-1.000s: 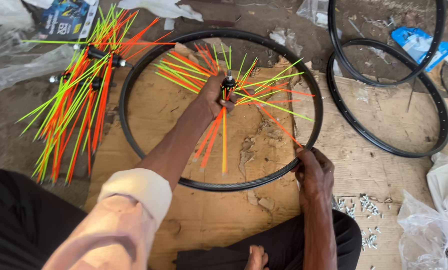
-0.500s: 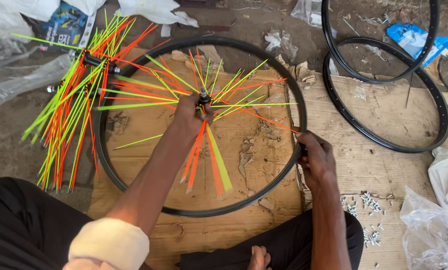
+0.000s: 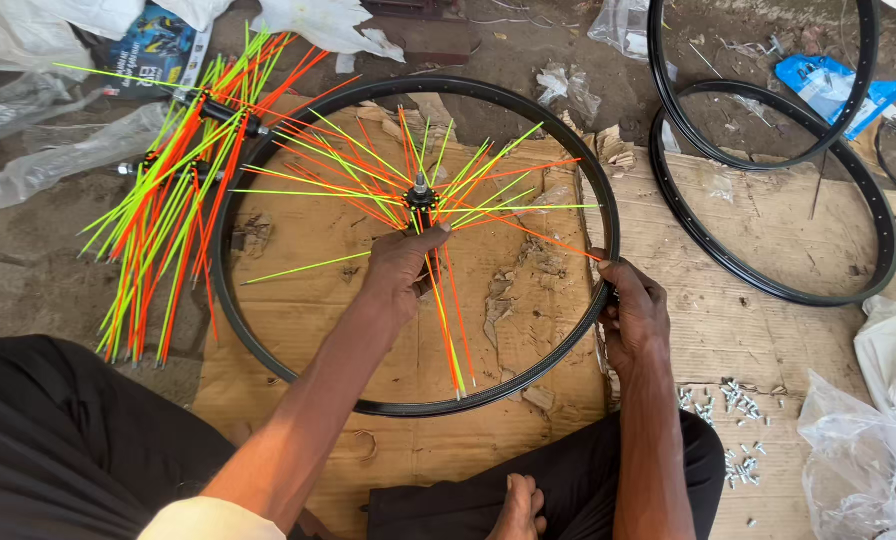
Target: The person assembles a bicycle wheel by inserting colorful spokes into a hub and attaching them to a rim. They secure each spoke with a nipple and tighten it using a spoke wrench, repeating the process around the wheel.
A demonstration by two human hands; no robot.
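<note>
Left hand [image 3: 400, 268] was at the middle of a black bicycle rim [image 3: 268, 150] lying flat on a sheet of cardboard [image 3: 298, 235], fingers curled around the black hub [image 3: 420, 196] from below, thumb up near the axle; the grip looked closed on the hub, though how tightly could not be told. Orange and neon green spokes [image 3: 488, 175] fanned out from the hub inside the rim, most loose at their outer ends, a few reaching down toward the near edge of the rim. Right hand [image 3: 633, 312] sat on the right side of the rim, fingers wrapped over the rim edge and pinching it where one orange spoke [image 3: 538, 235] met it. Outside the rim to the left lay a second hub with a bundle of orange and green spokes [image 3: 168, 200], partly overlapping the rim's edge. Two more bare black rims [image 3: 768, 290] lay stacked on a wooden board [image 3: 748, 340] at upper right, well apart from the hands. A scatter of small silver spoke nipples [image 3: 728, 410] lay on the board just right of the right forearm. Clear plastic bags [image 3: 58, 160] lay at far left and at lower right. A blue plastic wrapper [image 3: 828, 85] lay inside the far rims. The person sat with dark trousers and a bare foot [image 3: 518, 505] at the bottom.
</note>
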